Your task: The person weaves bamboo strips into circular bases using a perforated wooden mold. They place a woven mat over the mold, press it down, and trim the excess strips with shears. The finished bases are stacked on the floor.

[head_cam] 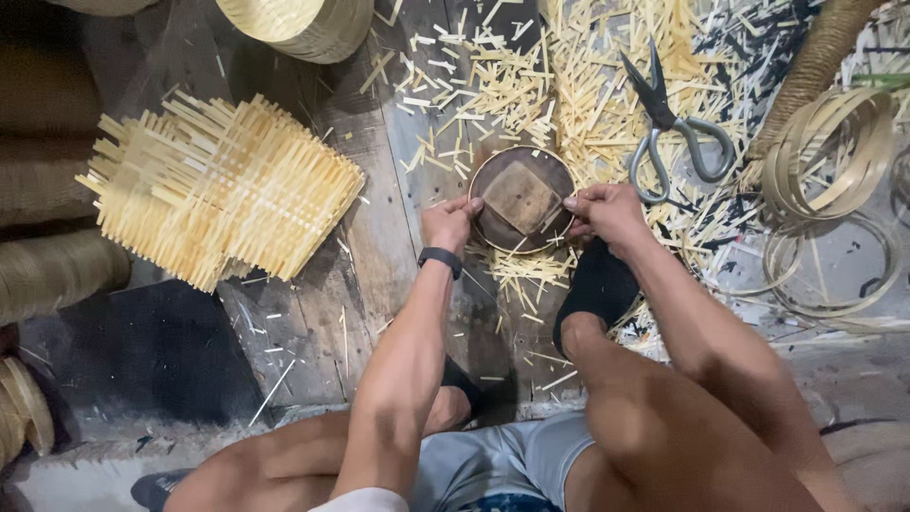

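both hands pinch the round dark mould (520,199) at centre, left hand (449,224) at its nine o'clock rim, right hand (607,212) at three o'clock; keep the pressure even, clear of the scissors (668,123) at one o'clock.

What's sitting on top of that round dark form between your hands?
A square wooden block lies on the round dark form, with a thin bamboo hoop around its rim. Whatever is under the form is hidden.
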